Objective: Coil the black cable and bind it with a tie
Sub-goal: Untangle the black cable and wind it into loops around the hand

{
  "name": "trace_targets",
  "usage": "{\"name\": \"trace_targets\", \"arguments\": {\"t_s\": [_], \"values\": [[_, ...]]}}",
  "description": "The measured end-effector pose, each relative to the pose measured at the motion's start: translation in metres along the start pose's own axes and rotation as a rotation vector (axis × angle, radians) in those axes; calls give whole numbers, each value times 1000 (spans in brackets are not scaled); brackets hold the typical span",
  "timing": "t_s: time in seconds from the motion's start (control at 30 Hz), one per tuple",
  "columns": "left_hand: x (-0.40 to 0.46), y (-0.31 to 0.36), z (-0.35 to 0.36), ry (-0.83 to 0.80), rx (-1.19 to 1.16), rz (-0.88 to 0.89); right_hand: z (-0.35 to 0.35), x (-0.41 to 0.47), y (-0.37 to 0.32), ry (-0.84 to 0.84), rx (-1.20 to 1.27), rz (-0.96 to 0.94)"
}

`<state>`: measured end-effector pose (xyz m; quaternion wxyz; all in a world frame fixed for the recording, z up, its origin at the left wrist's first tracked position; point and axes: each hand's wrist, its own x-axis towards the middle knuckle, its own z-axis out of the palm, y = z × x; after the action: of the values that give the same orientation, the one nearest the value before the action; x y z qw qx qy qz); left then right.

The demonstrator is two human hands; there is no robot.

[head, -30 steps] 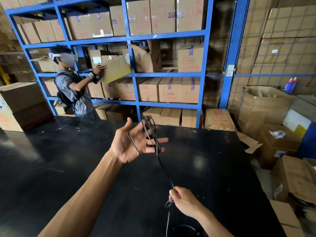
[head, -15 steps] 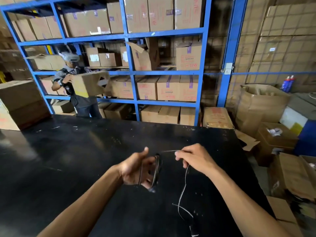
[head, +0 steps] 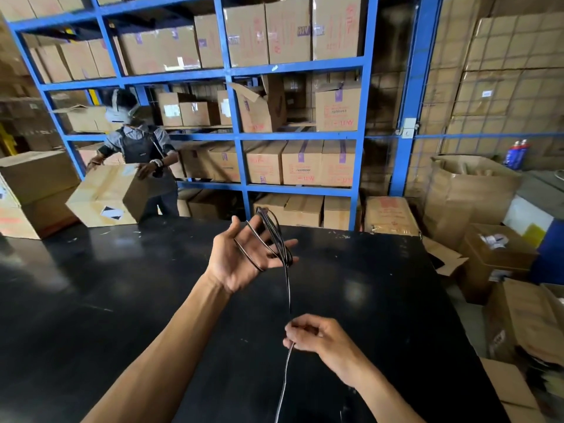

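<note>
The thin black cable (head: 276, 236) is looped several times around the spread fingers of my left hand (head: 244, 257), which is raised palm-up above the black table (head: 91, 300). From the loops one strand runs down to my right hand (head: 317, 335), lower and nearer to me, which pinches it between thumb and fingers. Below my right hand the loose tail (head: 283, 383) hangs toward the bottom edge of the view. I see no tie.
Blue shelving (head: 238, 132) full of cardboard boxes stands behind the table. A person (head: 140, 148) at the far left lowers a large box (head: 106, 196) near the table's back edge. Open cartons (head: 494, 257) crowd the floor to the right.
My hands were close together half a second ago. Now my left hand has lifted and spread open with the loops, and my right hand has slid down the cable toward me. The person has lowered the box.
</note>
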<state>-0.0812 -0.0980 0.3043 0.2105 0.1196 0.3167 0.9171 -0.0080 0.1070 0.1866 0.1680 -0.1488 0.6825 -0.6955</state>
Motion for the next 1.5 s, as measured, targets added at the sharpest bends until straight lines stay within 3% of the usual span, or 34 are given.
{"name": "trace_targets", "arguments": {"t_s": [0.1, 0.23, 0.43, 0.57, 0.67, 0.77, 0.9, 1.17, 1.3, 1.4, 1.5], "values": [[-1, 7, 9, -57, -5, 26, 1, 2, 19, 8, 262, 110], [-5, 15, 21, -133, -5, -39, 6, 10, 41, 142, 337, 221], [-31, 8, 28, -285, 224, -488, -27, 35, 32, 424, 297, 367], [-41, -23, 13, -280, 490, -786, -52, 50, -14, 521, 262, 278], [-34, -42, -7, -160, 624, -869, -57, 48, -49, 529, 115, 162], [-24, -44, -26, 38, 575, -778, -49, 41, -68, 508, 10, 87], [-10, -38, -37, 156, 435, -517, -35, 26, -71, 446, -26, 2], [5, -30, -16, 88, 94, -95, -3, 4, -20, 209, 172, -24], [-1, -18, -8, -35, 41, -120, -5, -9, 10, 148, 28, 125], [-13, -14, 2, -152, 43, -215, -18, -7, 22, 225, -163, 193], [-25, -17, 9, -262, 120, -351, -39, 6, 20, 338, -437, 138]]}}
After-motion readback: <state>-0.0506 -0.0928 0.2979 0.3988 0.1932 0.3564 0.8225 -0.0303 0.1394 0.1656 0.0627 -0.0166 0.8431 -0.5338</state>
